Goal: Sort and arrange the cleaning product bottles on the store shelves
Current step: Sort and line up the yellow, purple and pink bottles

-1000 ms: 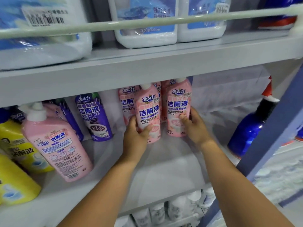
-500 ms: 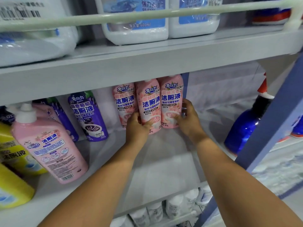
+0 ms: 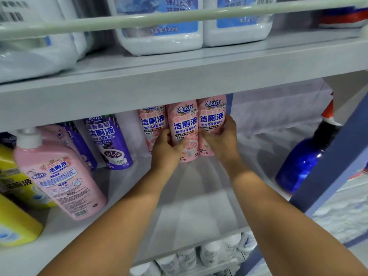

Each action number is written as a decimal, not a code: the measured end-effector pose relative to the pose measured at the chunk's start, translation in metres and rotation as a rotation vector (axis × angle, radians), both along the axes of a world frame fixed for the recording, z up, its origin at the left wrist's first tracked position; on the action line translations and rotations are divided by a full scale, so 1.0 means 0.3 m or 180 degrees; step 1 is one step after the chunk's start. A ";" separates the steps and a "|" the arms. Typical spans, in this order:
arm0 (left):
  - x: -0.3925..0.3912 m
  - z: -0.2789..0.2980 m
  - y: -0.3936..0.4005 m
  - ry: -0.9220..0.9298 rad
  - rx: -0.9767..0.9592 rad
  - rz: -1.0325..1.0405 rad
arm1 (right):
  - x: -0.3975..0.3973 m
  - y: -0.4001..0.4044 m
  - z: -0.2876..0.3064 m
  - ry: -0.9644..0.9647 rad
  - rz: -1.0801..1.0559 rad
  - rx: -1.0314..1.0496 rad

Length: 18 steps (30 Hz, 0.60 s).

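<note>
Left hand [image 3: 166,150] wrapped round the middle pink toilet-cleaner bottle [image 3: 185,134], right hand [image 3: 221,139] gripping the right-hand pink bottle [image 3: 212,124], both upright at the back of the middle shelf [image 3: 195,206]. Probably full, so hefty; glossy label looks slippery. Best grabbed low round the body.

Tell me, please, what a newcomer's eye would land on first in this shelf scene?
First, the two hands at the back of the middle shelf: the left hand grips the middle pink bottle, the right hand the right pink bottle. Next, the big tilted pink bottle at front left, and the blue bottle far right.
</note>
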<state>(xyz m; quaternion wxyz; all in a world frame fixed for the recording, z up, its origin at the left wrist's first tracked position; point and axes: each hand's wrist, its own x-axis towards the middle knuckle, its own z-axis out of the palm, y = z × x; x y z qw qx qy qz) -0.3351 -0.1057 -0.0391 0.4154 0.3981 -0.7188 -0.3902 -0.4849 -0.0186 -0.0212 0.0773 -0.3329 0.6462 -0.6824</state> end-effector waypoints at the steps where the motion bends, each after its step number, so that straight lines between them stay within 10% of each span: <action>1: 0.000 0.000 -0.002 0.0001 0.0029 0.0019 | -0.001 0.000 0.003 0.0052 -0.0034 0.0087; 18: 0.038 0.001 0.070 0.0219 0.0265 0.0345 | 0.079 0.060 -0.041 -0.0281 -0.0114 -0.0104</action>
